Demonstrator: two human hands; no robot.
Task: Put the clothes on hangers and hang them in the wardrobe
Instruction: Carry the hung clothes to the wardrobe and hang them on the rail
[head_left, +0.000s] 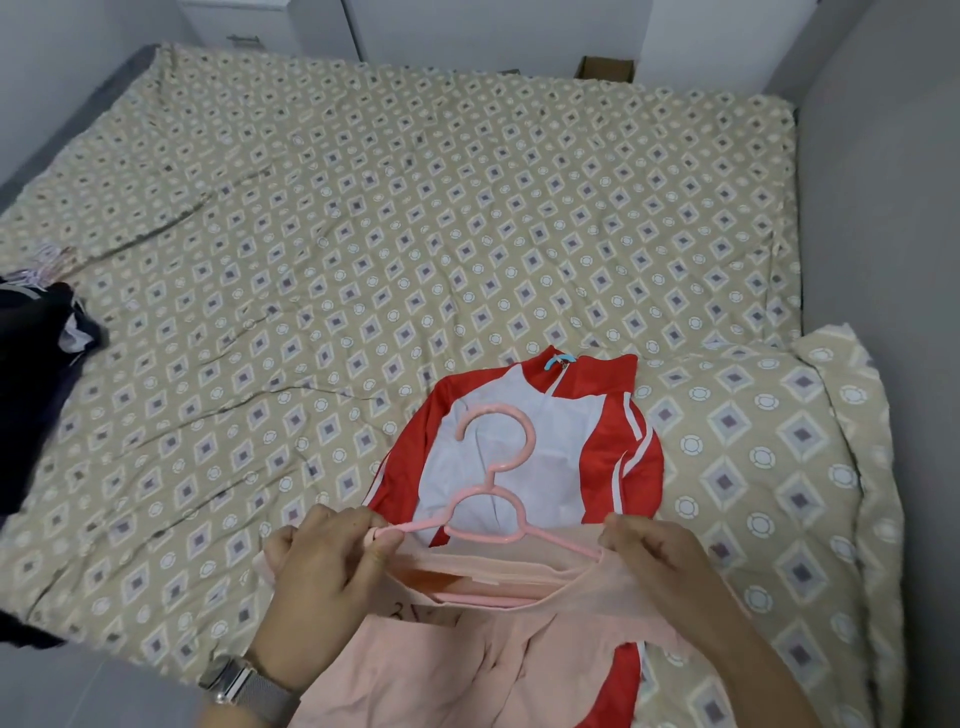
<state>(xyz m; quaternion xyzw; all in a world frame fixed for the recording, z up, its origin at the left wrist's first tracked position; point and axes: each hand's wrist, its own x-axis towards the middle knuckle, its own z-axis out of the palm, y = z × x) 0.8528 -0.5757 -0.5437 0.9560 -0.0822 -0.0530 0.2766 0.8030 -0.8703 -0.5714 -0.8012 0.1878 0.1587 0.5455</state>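
- A pink plastic hanger (488, 499) is partly inside the neck of a pale pink top (441, 649), at the near edge of the bed (363, 208); its hook points to the far side.
- The left hand (322, 577) has its grip closed in a pinch on the top's neckline and the hanger's left arm.
- The right hand (660, 561) has its fingers curled tight round the neckline at the hanger's right arm.
- Dark handwriting shows inside the neckline; it seems to begin with "3", the rest unreadable.
- A red and white zip jacket (545, 431) lies flat on the bed under the top, collar to the far side.
- A heap of dark clothes (36, 338) lies at the bed's left edge.
- A metal-band wristwatch (244, 686) sits on the left wrist.
- A cardboard box (608, 67) stands beyond the bed's far edge.
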